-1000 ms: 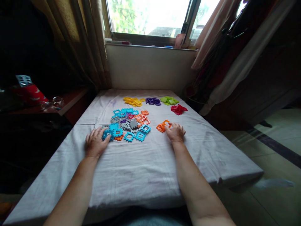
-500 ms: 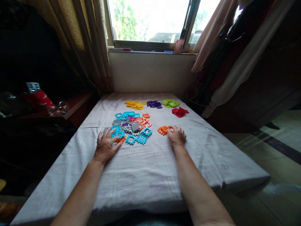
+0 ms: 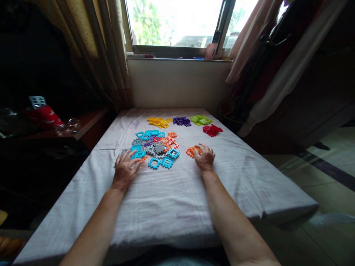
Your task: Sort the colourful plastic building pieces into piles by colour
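Observation:
My left hand (image 3: 126, 170) lies with spread fingers at the near left edge of a mixed heap of plastic interlocking pieces (image 3: 159, 149), in blue, grey, orange, red and purple. Its fingertips reach over blue pieces (image 3: 138, 152), and a small orange piece (image 3: 144, 158) shows just past them. Further right, my right hand (image 3: 204, 158) is at the right side of a small orange pile (image 3: 190, 152). Its thumb and fingers curl around an orange interlocking piece (image 3: 198, 150) at the pile's edge, partly hidden by them.
Sorted piles stand toward the back of the cloth-covered table (image 3: 166, 199): yellow (image 3: 158, 122), purple (image 3: 182, 121), green (image 3: 201, 120) and red (image 3: 212, 130). A window (image 3: 174, 24) is beyond. At left is a dark wooden surface with a red container (image 3: 47, 115); clothes hang at right.
My right hand has shifted slightly left with the orange piece, against the orange pile. The orange piece by my left fingers sits a little farther forward, and those fingers have drawn back slightly.

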Tool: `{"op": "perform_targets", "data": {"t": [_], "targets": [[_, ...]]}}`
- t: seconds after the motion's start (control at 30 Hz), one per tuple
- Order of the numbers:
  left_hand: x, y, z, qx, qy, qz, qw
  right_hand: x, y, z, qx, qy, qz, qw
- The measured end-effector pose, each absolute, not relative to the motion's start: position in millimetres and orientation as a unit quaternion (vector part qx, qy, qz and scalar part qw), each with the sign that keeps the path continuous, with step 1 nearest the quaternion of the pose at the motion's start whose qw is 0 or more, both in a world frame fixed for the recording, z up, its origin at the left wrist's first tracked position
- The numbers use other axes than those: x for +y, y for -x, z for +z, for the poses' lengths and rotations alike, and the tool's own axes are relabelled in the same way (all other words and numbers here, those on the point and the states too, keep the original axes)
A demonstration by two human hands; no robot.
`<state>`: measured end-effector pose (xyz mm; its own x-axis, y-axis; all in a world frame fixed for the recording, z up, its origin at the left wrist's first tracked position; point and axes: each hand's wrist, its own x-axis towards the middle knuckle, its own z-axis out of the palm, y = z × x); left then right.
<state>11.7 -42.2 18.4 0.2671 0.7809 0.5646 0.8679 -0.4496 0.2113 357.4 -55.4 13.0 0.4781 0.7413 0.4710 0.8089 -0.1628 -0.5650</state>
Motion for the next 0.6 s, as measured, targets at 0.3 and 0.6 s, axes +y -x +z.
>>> {"op": "perform_targets", "data": {"t": [0.3, 0.6], "targets": [[-50.5, -32.3, 24.6, -0.485, 0.769, -0.414, 0.041, -67.3, -285.4, 24.7, -0.753, 0.539, -0.016, 0.378], [-55.8, -59.5, 16.4, -0.417, 0.828, -0.375, -0.011, -68.7, -262.3, 20.8, -0.777, 0.523, 0.076, 0.341]]}}
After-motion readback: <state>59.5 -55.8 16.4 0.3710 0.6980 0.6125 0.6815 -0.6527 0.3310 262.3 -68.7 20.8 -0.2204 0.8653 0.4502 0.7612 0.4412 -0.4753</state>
